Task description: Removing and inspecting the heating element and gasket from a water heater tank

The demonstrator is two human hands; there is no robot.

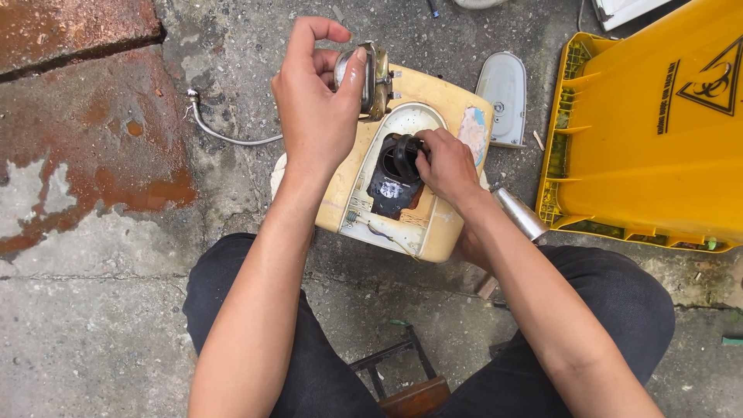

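A yellowed cream plastic appliance housing (pixel 445 97) lies open on the concrete between my knees. Its oval opening shows a dark inner part (pixel 393 190) and thin wires (pixel 379 231). My left hand (pixel 317 104) is raised over the housing's far left corner, thumb and fingers closed on a small round metal part (pixel 370 73). My right hand (pixel 445 166) reaches into the opening and grips a black ring-shaped piece (pixel 404 153).
A yellow plastic bin (pixel 658 131) lies on its side at the right. A grey oval cover (pixel 503 97) rests behind the housing. A flexible metal hose (pixel 224 133) lies at the left, a shiny metal tube (pixel 520 214) by my right wrist. Wet rusty stains mark the concrete.
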